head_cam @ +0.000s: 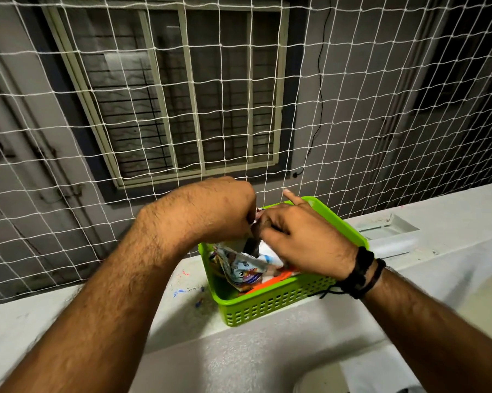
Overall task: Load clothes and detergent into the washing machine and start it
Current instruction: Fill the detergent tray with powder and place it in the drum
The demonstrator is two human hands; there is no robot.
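Two bare forearms reach forward from the bottom corners, meeting over a basket. Nearest the camera lies a white ledge, matte and slightly rough, with small blue and red paint flecks just left of the basket. At the very bottom edge a curved white rim shows; what it belongs to cannot be told.

On the right wrist sits a black band of braided thread, with a loose end trailing over the basket's rim. The basket is bright green plastic, rectangular, its smooth upper rim above walls pierced with rows of small square holes. It stands on the ledge, close against the net.

Inside it lies a crumpled, glossy packet, printed in white, blue and purple, probably the detergent, beside something thin and orange that cannot be made out. The right hand curls its fingers down onto the top of the packet, grasping it, while its index finger sticks up straight. The left hand is clenched, knuckles up, pinching the same packet's upper edge where the two hands meet; the exact hold is hidden by the fingers.

To the right on the ledge is a shallow rectangular recess.

Behind everything stretches a net of thin white cord knotted into square meshes. Beyond it stands a grey wall with a pale-framed window backed by dark horizontal bars.
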